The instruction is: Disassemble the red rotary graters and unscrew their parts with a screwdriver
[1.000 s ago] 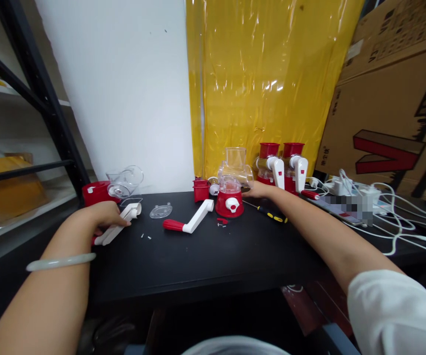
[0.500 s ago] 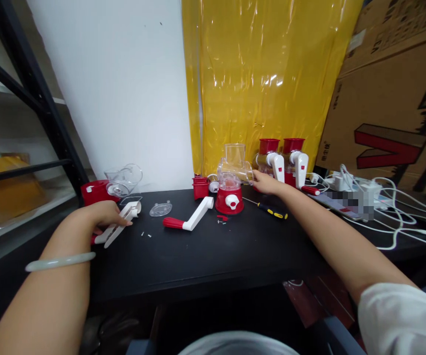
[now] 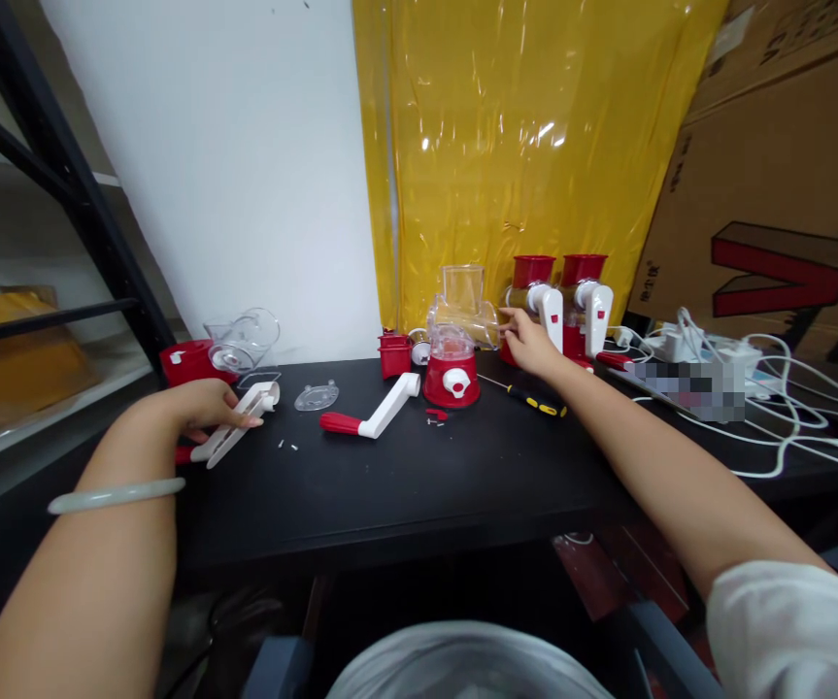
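My left hand (image 3: 211,408) is closed around a white crank handle (image 3: 244,419) with a red grip, low over the table's left side. Behind it lie a red base (image 3: 189,364) and a clear plastic housing (image 3: 248,340). My right hand (image 3: 527,342) has its fingers apart at the open end of a clear grater housing (image 3: 462,309), which sits on a red base (image 3: 452,381). Whether the fingertips touch the housing, I cannot tell. A second crank handle (image 3: 382,413) lies left of that base. Small red pieces (image 3: 437,416) and screws are in front.
Two assembled red-and-white rotary graters (image 3: 535,291) stand at the back right. A yellow-and-black screwdriver (image 3: 535,400) lies beneath my right wrist. Farther right are white cables (image 3: 789,427) and chargers. A clear oval plate (image 3: 317,396) and two small screws (image 3: 288,446) lie left of centre.
My right hand's fingers have spread and lifted slightly at the clear housing's end. My left hand keeps its hold on the crank handle. The camera view has shifted a little.
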The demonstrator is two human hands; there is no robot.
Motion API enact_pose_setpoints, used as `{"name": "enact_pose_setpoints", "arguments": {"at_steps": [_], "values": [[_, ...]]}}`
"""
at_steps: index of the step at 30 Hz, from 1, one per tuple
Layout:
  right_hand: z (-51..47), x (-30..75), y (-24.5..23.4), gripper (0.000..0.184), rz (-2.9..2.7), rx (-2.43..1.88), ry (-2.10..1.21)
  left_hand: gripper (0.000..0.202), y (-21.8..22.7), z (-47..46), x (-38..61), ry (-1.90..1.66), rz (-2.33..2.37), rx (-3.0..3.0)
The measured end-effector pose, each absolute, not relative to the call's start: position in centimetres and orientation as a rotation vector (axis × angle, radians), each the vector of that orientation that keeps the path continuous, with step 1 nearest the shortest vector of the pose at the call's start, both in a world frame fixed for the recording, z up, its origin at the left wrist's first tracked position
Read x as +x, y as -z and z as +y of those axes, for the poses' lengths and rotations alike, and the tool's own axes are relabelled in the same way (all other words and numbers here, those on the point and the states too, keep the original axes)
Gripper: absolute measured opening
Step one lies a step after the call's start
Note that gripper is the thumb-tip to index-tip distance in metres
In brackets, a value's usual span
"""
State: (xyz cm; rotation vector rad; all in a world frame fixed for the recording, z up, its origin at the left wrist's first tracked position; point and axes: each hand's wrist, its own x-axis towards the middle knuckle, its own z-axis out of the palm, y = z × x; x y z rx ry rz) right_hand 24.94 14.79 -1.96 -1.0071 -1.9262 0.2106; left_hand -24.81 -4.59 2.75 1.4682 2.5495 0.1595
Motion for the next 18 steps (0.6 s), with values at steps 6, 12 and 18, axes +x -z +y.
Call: {"name": "enact_pose_setpoints", "arguments": {"at_steps": [6, 12, 18], "values": [[13.6, 24.5, 1.7, 0.051, -1.972, -0.994, -0.116, 0.063, -2.7, -4.4, -24.8, -0.271, 2.516, 1.437], [13.7, 24.5, 2.1, 0.052, -2.019, -1.002, -0.059, 0.026, -3.0, -4.8, -23.9, -0.11, 2.486, 1.517], [13.9, 24.6, 2.2, 0.053, -2.036, -1.003, -0.058, 0.021, -3.5, -4.8, -22.8, -0.067, 2.538, 1.472]]}}
